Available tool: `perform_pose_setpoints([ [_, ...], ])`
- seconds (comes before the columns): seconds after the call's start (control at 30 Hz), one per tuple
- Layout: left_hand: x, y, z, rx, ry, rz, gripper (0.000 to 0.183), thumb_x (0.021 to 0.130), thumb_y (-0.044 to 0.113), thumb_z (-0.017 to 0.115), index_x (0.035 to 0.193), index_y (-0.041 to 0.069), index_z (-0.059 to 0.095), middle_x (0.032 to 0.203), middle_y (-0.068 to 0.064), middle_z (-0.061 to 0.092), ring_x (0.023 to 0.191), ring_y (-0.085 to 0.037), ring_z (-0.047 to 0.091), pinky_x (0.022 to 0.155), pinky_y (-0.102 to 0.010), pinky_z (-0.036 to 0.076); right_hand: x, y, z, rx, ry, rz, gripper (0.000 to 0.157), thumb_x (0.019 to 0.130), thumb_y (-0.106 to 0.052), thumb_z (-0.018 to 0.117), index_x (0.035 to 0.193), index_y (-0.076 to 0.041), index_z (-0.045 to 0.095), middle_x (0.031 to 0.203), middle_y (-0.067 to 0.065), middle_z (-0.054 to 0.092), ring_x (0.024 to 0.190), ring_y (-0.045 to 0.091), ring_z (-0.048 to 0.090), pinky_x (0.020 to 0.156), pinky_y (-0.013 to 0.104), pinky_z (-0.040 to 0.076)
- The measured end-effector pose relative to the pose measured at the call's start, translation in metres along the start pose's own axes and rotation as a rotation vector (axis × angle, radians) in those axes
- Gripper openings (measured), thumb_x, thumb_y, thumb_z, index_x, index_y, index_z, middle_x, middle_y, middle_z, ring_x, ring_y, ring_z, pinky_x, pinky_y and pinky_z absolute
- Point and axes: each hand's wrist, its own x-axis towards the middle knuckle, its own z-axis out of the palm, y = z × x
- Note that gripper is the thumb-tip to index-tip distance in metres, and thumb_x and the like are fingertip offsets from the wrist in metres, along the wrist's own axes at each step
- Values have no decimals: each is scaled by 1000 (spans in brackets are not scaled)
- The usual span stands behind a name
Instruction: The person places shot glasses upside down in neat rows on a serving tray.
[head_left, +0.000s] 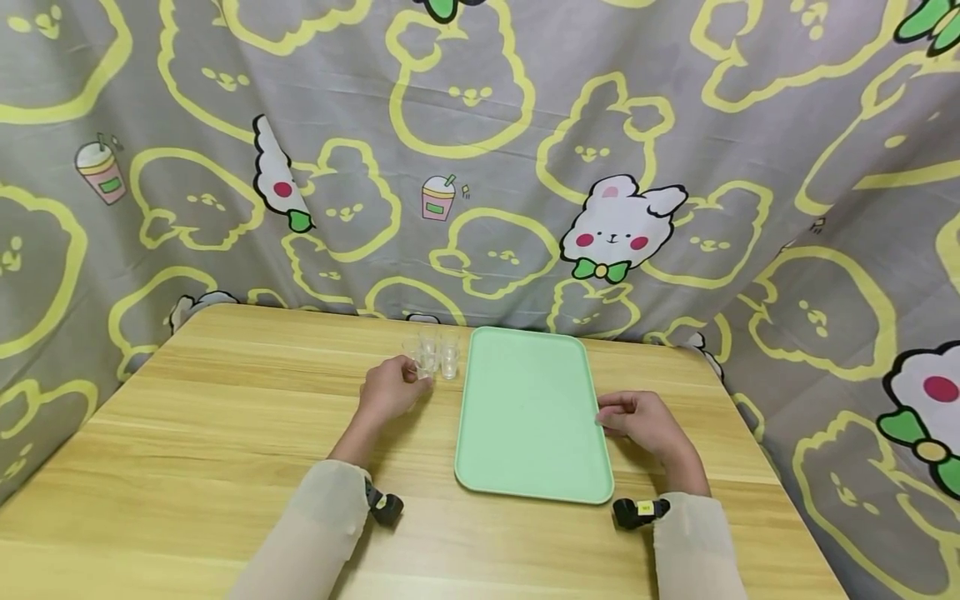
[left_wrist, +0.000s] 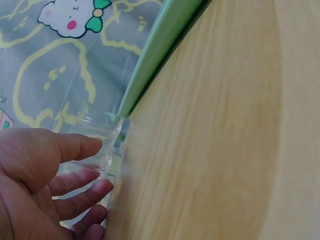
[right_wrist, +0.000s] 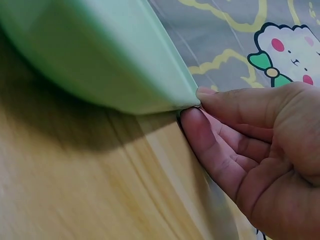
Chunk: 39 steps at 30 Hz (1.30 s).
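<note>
A light green rectangular tray lies on the wooden table. My right hand pinches its right edge between thumb and fingers, and the right wrist view shows the fingertips on the tray's rim. Just left of the tray's far end stand several small clear shot glasses, close together. The left hand is at the nearest of these, thumb and fingers around a shot glass. Those fingers partly hide the glasses in the left wrist view.
The wooden table extends to both sides and in front of the tray. A grey curtain with yellow outlines and cartoon animals hangs right behind the table and along its sides.
</note>
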Motion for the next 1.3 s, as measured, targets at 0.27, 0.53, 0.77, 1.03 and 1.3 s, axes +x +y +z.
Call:
perform_pose_setpoints([
  [0.27, 0, 1, 5, 16, 21, -28, 31, 93, 36, 75, 107, 9, 67, 101, -3, 67, 107, -34, 57, 96, -56, 35, 2, 4, -2, 49, 3, 16, 34, 98, -6, 69, 127, 11, 64, 107, 15, 73, 94, 19, 73, 81, 32, 61],
  [0.53, -2, 0, 4, 6, 26, -19, 30, 92, 37, 76, 102, 10, 66, 98, -2, 66, 104, -33, 57, 93, -57, 35, 4, 4, 0, 50, 7, 17, 34, 97, -5, 70, 126, 12, 65, 105, 15, 73, 91, 18, 72, 80, 32, 61],
  [0.77, -4, 1, 3, -7, 30, 1, 28, 93, 38, 76, 100, 12, 67, 99, -2, 68, 98, -28, 61, 92, -56, 36, 3, 5, 0, 54, 11, 25, 34, 97, -7, 70, 126, 10, 65, 105, 14, 73, 92, 18, 72, 80, 32, 61],
  [1.03, -6, 7, -2, -63, 71, 76, 29, 91, 34, 78, 100, 8, 68, 99, -6, 71, 91, -27, 65, 78, -42, 49, 4, 8, -1, 66, 7, 20, 35, 97, -7, 70, 127, 10, 64, 105, 12, 73, 94, 19, 72, 81, 32, 61],
  [1.3, -5, 21, -7, -160, 100, 202, 28, 90, 28, 80, 99, 4, 67, 93, -9, 70, 88, -24, 67, 79, -39, 56, 4, 10, -2, 73, 4, 13, 34, 98, -6, 69, 127, 10, 64, 106, 13, 73, 95, 19, 72, 82, 32, 61],
])
